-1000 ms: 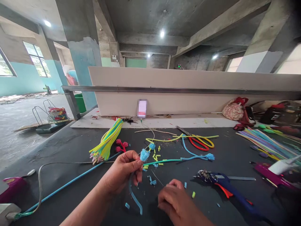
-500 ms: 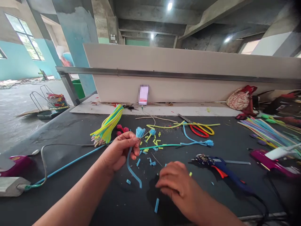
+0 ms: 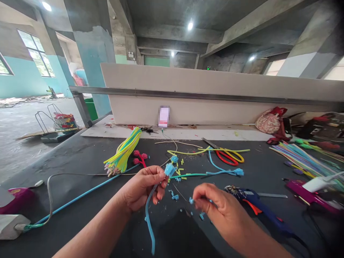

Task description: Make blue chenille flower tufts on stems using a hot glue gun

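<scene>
My left hand [image 3: 149, 186] is closed round a blue chenille-stem flower [image 3: 170, 169], pinching it just below its fluffy head. The flower's long stem [image 3: 149, 222] hangs down under the palm and curves toward me. To the right, my right hand [image 3: 212, 200] pinches a short blue piece of chenille stem [image 3: 191, 200] between thumb and forefinger. Several blue offcuts [image 3: 175, 197] lie on the dark tabletop between the hands, and yellow offcuts [image 3: 181, 167] are scattered behind the flower. Another blue flower [image 3: 174, 159] lies just beyond the held one.
Red-and-yellow-handled scissors [image 3: 227, 156] lie at the back. A dark blue glue gun [image 3: 263, 204] rests at right, a purple glue gun [image 3: 314, 191] beyond it. Yellow-green stems [image 3: 123, 150] stand bunched at left, near red flowers [image 3: 140, 156]. A white power strip [image 3: 12, 226] sits far left.
My left hand has shifted slightly right and lower, and the flower head now leans right. My right hand has moved right and now pinches a small blue piece. The view has tilted up.
</scene>
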The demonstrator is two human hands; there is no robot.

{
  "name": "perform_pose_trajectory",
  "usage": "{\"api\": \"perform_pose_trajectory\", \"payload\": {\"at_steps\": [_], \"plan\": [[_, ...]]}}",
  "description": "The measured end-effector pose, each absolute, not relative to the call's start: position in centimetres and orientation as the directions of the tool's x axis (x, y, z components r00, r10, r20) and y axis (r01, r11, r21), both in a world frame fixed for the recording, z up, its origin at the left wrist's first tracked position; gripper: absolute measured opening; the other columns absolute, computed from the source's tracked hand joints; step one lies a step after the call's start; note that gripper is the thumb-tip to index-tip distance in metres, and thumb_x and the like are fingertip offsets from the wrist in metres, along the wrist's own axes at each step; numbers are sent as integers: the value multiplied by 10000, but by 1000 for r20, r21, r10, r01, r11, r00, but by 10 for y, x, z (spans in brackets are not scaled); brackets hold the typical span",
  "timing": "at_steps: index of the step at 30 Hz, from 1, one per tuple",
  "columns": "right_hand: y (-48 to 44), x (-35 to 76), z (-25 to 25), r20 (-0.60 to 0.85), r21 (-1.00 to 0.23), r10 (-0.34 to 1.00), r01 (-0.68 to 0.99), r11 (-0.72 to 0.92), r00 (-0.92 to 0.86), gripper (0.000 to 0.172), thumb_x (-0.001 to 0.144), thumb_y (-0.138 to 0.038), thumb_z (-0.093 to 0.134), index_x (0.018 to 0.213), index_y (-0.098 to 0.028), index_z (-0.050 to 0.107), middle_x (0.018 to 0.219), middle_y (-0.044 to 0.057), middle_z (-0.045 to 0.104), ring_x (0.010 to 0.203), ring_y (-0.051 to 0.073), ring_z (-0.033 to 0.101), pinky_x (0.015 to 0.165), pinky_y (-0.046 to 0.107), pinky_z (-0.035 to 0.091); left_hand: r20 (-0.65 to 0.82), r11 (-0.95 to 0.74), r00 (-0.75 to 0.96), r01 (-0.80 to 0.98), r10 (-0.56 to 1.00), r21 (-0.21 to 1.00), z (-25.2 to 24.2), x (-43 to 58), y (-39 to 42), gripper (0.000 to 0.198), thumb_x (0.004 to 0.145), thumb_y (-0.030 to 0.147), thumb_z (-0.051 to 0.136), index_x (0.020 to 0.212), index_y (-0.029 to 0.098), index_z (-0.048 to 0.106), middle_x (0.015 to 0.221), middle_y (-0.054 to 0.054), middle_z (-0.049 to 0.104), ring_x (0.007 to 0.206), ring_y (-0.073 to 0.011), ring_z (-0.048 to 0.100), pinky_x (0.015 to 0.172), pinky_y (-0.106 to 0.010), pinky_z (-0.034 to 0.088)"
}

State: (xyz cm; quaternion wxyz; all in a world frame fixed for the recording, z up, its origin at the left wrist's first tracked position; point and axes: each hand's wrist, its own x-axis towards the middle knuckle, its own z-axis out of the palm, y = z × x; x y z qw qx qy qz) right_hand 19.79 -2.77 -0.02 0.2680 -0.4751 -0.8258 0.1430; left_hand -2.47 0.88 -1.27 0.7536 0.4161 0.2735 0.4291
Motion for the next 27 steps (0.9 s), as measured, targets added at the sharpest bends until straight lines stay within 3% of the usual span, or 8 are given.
{"api": "perform_pose_trajectory", "payload": {"at_steps": [3, 6, 8, 12, 19, 27], "plan": [[-21, 190, 15, 452, -385, 796, 716, 582, -403, 180, 818, -125, 480, 702, -244, 549, 651, -38, 600, 632, 126, 573, 543, 212, 418, -81, 296, 491, -378, 867, 877, -13, -23, 7, 164, 798, 234, 571, 686, 139, 498, 639, 4, 542, 410, -54, 494, 295, -126, 375], [-15, 177, 21, 579, -225, 688, 725, 651, -437, 223, 839, -132, 474, 644, -232, 511, 552, -60, 573, 537, 114, 530, 724, 293, 418, -97, 300, 494, -350, 864, 887, -13, -22, 6, 169, 770, 251, 607, 693, 144, 500, 631, 6, 548, 394, -51, 483, 277, -121, 349], [-12, 170, 21, 620, -147, 631, 721, 678, -467, 224, 854, -121, 470, 655, -219, 499, 547, -73, 569, 500, 94, 503, 849, 360, 342, -95, 296, 492, -349, 865, 889, -13, -22, 6, 174, 752, 258, 627, 698, 148, 503, 633, 9, 553, 377, -44, 469, 263, -115, 313], [-9, 165, 14, 640, -64, 583, 722, 689, -500, 176, 846, -67, 464, 755, -208, 517, 647, -55, 587, 626, 107, 546, 909, 388, 249, -80, 290, 502, -354, 861, 889, -14, -21, 6, 183, 737, 271, 644, 705, 149, 513, 637, 12, 558, 358, -32, 445, 258, -115, 252], [-8, 164, 11, 617, 6, 579, 739, 674, -533, 197, 838, -47, 437, 741, -204, 504, 644, -49, 547, 624, 110, 513, 943, 380, 230, -61, 271, 510, -350, 858, 897, -14, -20, 5, 198, 727, 276, 656, 697, 144, 512, 624, 8, 566, 335, -9, 385, 278, -127, 125], [-9, 167, 15, 634, 2, 579, 750, 662, -513, 217, 822, -21, 417, 741, -195, 518, 628, -52, 574, 598, 113, 548, 923, 395, 231, -51, 191, 408, -309, 911, 932, -16, -19, 6, 183, 698, 261, 672, 711, 150, 527, 568, 32, 543, 349, -13, 374, 309, -136, 137]]}}
